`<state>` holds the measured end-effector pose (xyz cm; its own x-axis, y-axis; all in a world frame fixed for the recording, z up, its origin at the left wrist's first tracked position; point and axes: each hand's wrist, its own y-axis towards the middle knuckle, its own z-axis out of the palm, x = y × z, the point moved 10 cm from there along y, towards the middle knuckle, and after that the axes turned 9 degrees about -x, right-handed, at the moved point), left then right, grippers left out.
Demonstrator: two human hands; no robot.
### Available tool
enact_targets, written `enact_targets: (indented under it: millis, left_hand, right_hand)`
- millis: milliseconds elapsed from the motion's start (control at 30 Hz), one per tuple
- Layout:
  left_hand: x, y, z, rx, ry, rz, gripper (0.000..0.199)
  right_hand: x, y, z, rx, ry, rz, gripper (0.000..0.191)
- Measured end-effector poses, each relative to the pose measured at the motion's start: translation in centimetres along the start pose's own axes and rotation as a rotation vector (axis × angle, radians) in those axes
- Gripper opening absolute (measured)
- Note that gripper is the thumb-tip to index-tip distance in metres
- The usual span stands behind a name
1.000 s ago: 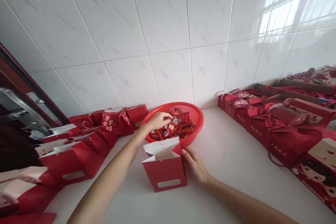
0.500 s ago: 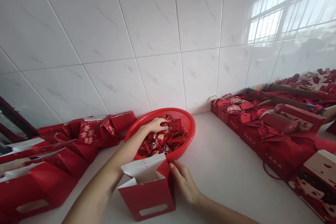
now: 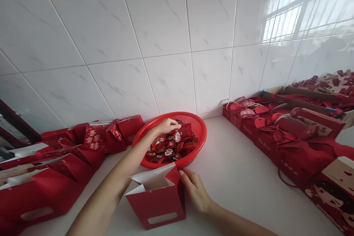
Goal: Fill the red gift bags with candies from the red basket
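Note:
My left hand is over a red plastic basket filled with red-wrapped candies. Its fingers are pinched together just above the pile, and whatever is between them is hidden. In front of the basket stands a red paper gift box with a white inside, its top flaps up and open. My right hand holds this box at its right side, thumb by the upper edge; the other fingers are partly hidden behind it.
Several open red boxes stand in rows at the left, and more sit along the tiled wall. On the right are closed red boxes with cord handles, beside cardboard cartons of red items.
My left hand has risen slightly from the candies, and its fingers have drawn together. My right hand and the gift box have stayed nearly in place.

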<state>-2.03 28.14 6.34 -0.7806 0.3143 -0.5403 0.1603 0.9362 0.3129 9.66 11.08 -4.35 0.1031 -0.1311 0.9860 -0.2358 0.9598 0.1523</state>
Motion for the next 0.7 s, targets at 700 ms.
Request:
enact_targets:
  millis: [700]
  left_hand:
    - [-0.5,1.9,5.6,0.351,0.088,0.000,0.071]
  right_hand:
    - [-0.3,0.3,0.1,-0.008,-0.056,0.049,0.053]
